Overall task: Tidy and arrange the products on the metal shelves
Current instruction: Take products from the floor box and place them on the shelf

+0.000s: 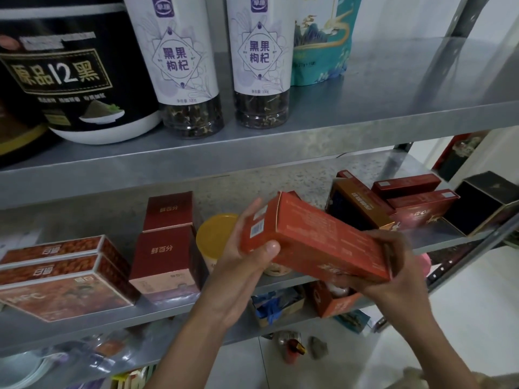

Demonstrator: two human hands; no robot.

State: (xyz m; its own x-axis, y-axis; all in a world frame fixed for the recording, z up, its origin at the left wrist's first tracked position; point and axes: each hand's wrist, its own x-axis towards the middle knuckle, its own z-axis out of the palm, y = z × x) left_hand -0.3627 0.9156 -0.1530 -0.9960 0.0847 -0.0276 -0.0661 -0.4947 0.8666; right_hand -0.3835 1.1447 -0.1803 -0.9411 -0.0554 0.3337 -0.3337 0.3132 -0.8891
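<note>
My one head-worn camera, tilted forward and down, sits close against the metal shelves (196, 164), which span from 9 to 3 o'clock; tiled floor (477, 304) shows past them at 4 o'clock.

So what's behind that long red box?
A round jar with a yellow lid sits behind the long red cardboard box. The box and left hand cover most of its body.

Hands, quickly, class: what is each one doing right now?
Left hand: grips one end of the long red cardboard box.
Right hand: grips the box's other end.
</note>
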